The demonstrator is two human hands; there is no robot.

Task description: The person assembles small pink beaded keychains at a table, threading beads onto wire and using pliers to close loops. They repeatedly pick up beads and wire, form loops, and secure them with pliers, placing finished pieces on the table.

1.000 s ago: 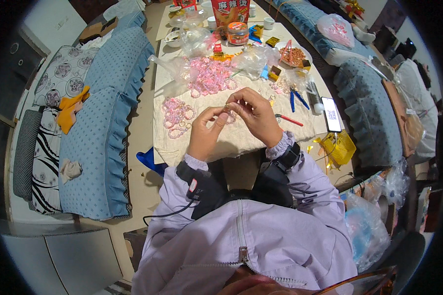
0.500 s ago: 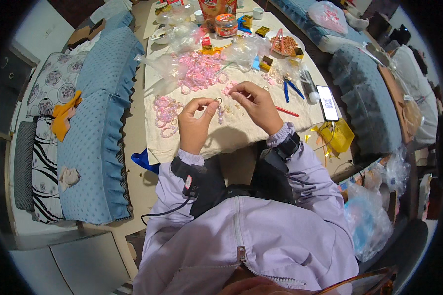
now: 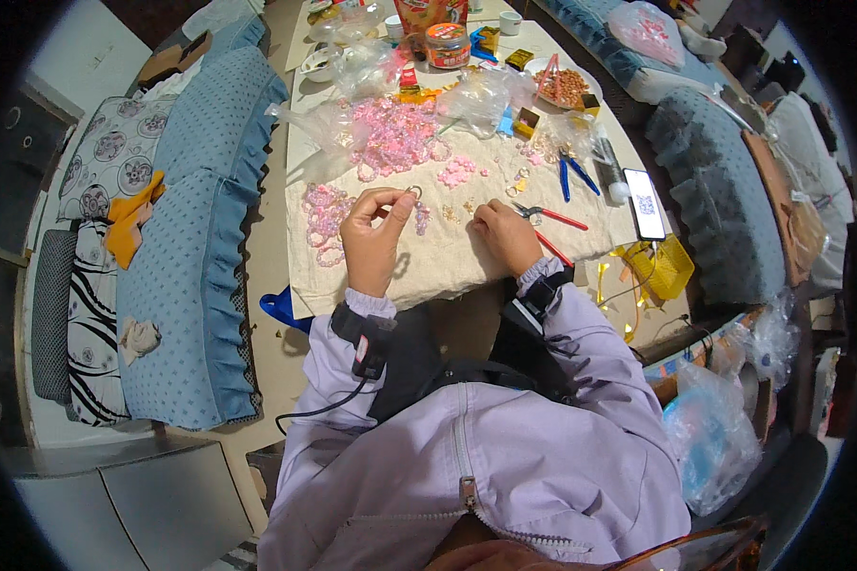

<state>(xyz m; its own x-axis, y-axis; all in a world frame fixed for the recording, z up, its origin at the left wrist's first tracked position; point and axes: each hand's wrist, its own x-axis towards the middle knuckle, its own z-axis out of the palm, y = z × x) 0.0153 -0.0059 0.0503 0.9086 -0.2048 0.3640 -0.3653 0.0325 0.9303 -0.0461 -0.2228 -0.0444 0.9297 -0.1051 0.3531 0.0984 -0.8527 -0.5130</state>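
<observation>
My left hand pinches a small metal ring with a pink bead piece hanging from it, held just above the beige cloth on the table. My right hand rests on the cloth with fingers curled, fingertips near tiny gold findings; nothing shows in it. Red-handled pliers lie just right of that hand. Pink bead bracelets lie left of my left hand, and a pile of pink beads sits further back.
Blue-handled pliers, a phone and a yellow basket lie to the right. Plastic bags, a jar and a bowl of beads crowd the far end. Blue cushioned benches flank the table.
My hands have separated: the right one dropped to the cloth beside the red pliers, while the left keeps the ring and bead piece raised.
</observation>
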